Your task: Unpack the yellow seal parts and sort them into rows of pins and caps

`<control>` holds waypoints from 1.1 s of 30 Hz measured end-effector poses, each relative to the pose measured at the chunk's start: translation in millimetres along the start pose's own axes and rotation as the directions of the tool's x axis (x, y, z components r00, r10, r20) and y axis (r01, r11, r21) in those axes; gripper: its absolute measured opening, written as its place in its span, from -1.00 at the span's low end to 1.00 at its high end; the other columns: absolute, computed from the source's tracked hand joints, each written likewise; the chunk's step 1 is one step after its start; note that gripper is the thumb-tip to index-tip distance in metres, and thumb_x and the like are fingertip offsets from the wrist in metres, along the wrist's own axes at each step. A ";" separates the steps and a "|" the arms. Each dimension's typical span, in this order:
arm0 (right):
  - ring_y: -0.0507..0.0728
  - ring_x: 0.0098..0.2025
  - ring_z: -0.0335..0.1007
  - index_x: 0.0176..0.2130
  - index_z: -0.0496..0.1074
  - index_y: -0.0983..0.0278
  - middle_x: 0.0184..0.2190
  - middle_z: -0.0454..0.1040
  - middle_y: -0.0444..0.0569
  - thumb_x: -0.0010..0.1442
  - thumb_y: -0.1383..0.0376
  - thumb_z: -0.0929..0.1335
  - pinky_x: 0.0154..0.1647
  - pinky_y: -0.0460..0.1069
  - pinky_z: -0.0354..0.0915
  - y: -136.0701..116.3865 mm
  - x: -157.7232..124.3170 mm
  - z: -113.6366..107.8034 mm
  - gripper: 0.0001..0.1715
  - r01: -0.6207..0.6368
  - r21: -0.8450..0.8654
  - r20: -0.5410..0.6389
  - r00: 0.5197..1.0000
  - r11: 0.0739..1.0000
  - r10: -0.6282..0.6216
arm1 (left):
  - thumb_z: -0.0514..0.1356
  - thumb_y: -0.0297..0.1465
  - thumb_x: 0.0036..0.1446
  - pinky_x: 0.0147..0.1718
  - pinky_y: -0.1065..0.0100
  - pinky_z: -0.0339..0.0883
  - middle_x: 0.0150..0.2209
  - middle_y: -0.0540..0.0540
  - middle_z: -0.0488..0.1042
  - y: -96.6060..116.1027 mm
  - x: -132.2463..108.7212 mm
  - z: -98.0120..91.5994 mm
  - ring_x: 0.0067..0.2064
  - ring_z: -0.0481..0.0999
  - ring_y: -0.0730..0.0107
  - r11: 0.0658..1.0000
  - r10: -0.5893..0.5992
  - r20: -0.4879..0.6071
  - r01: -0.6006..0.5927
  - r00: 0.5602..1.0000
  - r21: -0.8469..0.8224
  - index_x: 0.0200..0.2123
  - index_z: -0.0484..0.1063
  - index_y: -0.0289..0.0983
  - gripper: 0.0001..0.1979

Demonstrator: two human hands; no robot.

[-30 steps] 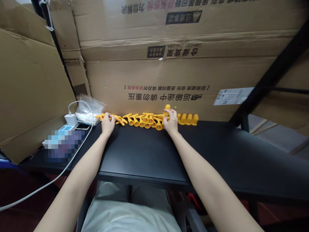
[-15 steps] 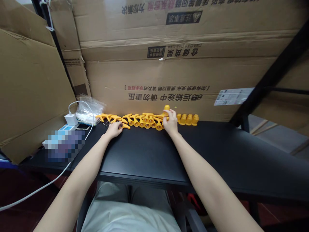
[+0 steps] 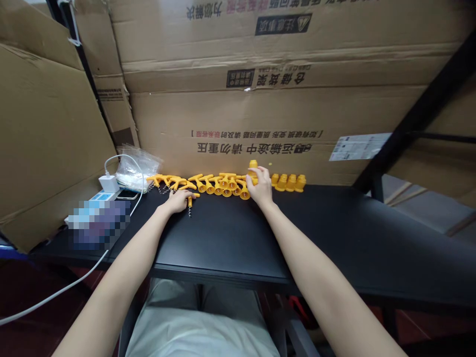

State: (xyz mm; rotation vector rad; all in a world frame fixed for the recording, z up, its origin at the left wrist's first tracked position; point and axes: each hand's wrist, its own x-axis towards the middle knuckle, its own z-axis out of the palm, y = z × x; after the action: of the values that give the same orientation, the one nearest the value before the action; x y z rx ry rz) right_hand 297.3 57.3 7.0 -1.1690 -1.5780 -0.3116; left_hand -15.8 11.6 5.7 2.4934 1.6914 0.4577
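Observation:
My left hand (image 3: 181, 200) is closed on the yellow T-shaped handle of a corkscrew (image 3: 190, 203), whose metal spiral points down toward me. In my right hand (image 3: 263, 187) is a yellow bell-shaped cap (image 3: 253, 164), pinched with its narrow end up. Between the hands lie several assembled corkscrews (image 3: 224, 184), T-handles away from me and flared cups facing me. Loose T-handled corkscrews (image 3: 174, 182) with bare spirals lie beyond my left hand. To the right of my right hand several matching caps (image 3: 291, 183) stand in a row, partly hidden by it.
A cardboard wall (image 3: 282, 114) rises behind the black table (image 3: 223, 238). At the left are a clear plastic bag (image 3: 136, 166), a phone (image 3: 127, 195), a white charger (image 3: 108, 183) on a power strip and a white cable (image 3: 89, 271). A black shelf post (image 3: 420, 114) slants at right.
My left hand has turned the corkscrew, so its spiral now shows pointing down toward me. My right hand has shifted slightly left with the bell-shaped cap.

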 end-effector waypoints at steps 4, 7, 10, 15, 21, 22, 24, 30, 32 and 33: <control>0.25 -0.05 0.35 -0.19 0.32 0.21 -0.15 0.38 0.10 0.18 0.24 0.22 -0.05 0.16 0.29 -9.0 3.2 -0.5 -0.81 -0.036 0.053 0.004 0.999 0.998 0.036 | 0.06 -0.48 0.14 0.18 -0.13 -0.04 -0.05 -0.09 0.45 1.7 -1.1 -2.5 0.06 0.36 0.20 0.998 -0.017 -0.012 0.018 1.000 0.068 -0.14 0.46 -0.10 -0.72; 0.23 -0.11 0.38 -0.10 0.25 0.20 -0.14 0.40 0.08 0.16 0.23 0.25 -0.11 0.13 0.31 -17.3 6.6 0.9 -0.73 -0.104 0.110 0.046 0.994 0.988 0.099 | 0.11 -0.41 0.14 0.10 -0.01 0.10 -0.11 -0.11 0.43 3.9 -2.2 -6.0 0.02 0.37 0.20 0.995 -0.034 -0.085 0.041 0.996 0.086 -0.14 0.44 -0.11 -0.78; 0.22 -0.09 0.38 -0.03 0.21 0.22 -0.12 0.41 0.08 0.10 0.23 0.31 -0.09 0.13 0.32 -28.3 8.7 2.2 -0.58 -0.097 0.194 0.127 0.989 0.976 0.074 | 0.08 -0.35 0.18 0.01 0.05 0.19 -0.11 -0.15 0.41 7.6 -4.2 -9.5 -0.01 0.39 0.17 0.993 -0.077 -0.181 0.092 0.980 0.072 -0.11 0.41 -0.13 -0.78; 0.19 -0.13 0.38 -0.19 0.31 0.24 -0.19 0.41 0.06 0.02 0.31 0.35 -0.07 0.12 0.32 -49.1 3.3 0.9 -0.71 0.080 0.295 0.388 0.901 0.952 -0.196 | 0.04 -0.34 0.21 0.00 0.04 0.21 -0.08 -0.17 0.42 12.1 -6.6 -11.8 0.00 0.40 0.13 0.995 -0.091 -0.271 0.099 0.958 0.018 -0.08 0.36 -0.17 -0.76; 0.17 -0.20 0.38 -0.24 0.34 0.25 -0.22 0.41 0.03 0.05 0.37 0.34 -0.09 0.12 0.31 -57.8 -4.9 0.0 -0.80 0.151 0.283 0.525 0.802 0.947 -0.285 | 0.07 -0.35 0.18 -0.01 0.03 0.22 -0.09 -0.17 0.41 10.2 -6.5 -9.8 -0.01 0.41 0.12 0.994 -0.099 -0.274 0.110 0.957 0.025 -0.11 0.38 -0.15 -0.79; 0.17 -0.20 0.38 -0.23 0.34 0.26 -0.22 0.42 0.03 0.05 0.38 0.34 -0.09 0.12 0.31 -57.3 -5.1 -0.1 -0.80 0.145 0.278 0.534 0.799 0.950 -0.278 | 0.08 -0.35 0.18 -0.01 0.03 0.22 -0.10 -0.17 0.41 9.8 -6.5 -9.5 -0.02 0.42 0.12 0.993 -0.105 -0.275 0.117 0.956 0.029 -0.12 0.38 -0.15 -0.79; 0.16 -0.22 0.38 -0.22 0.35 0.26 -0.22 0.42 0.04 0.06 0.38 0.34 -0.11 0.11 0.31 -56.2 -5.0 -0.4 -0.79 0.135 0.275 0.546 0.793 0.952 -0.270 | 0.09 -0.35 0.17 -0.01 0.02 0.22 -0.10 -0.16 0.41 9.1 -6.7 -9.3 -0.01 0.42 0.12 0.992 -0.111 -0.276 0.125 0.955 0.032 -0.13 0.39 -0.15 -0.80; 0.14 -0.26 0.37 -0.20 0.37 0.27 -0.25 0.43 0.02 0.09 0.36 0.34 -0.13 0.10 0.31 -59.1 -7.8 -0.5 -0.79 0.150 0.274 0.547 0.788 0.950 -0.282 | 0.08 -0.35 0.17 0.01 0.00 0.22 -0.09 -0.15 0.42 8.7 -6.3 -8.4 0.01 0.41 0.11 0.995 -0.094 -0.273 0.098 0.957 0.000 -0.13 0.39 -0.16 -0.79; 0.13 -0.27 0.37 -0.19 0.38 0.27 -0.26 0.43 0.02 0.10 0.35 0.35 -0.15 0.09 0.32 -62.5 -10.5 0.4 -0.80 0.155 0.288 0.545 0.785 0.945 -0.295 | 0.09 -0.34 0.16 0.01 0.04 0.23 -0.10 -0.15 0.43 9.7 -5.6 -7.3 0.00 0.41 0.13 0.999 -0.052 -0.286 0.051 0.957 -0.010 -0.13 0.40 -0.16 -0.79; 0.13 -0.27 0.37 -0.18 0.39 0.27 -0.25 0.43 0.02 0.11 0.34 0.35 -0.16 0.08 0.32 -64.4 -11.9 0.9 -0.79 0.153 0.298 0.547 0.782 0.942 -0.300 | 0.10 -0.33 0.16 0.01 0.08 0.25 -0.11 -0.14 0.43 10.6 -5.3 -6.7 -0.01 0.42 0.15 1.000 -0.020 -0.294 0.016 0.956 -0.017 -0.13 0.40 -0.17 -0.79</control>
State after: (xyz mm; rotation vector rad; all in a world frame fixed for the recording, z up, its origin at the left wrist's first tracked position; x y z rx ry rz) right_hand 244.3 21.0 19.8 -0.9235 -2.2440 0.1087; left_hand -10.2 2.1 13.6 2.4981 1.7970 0.8750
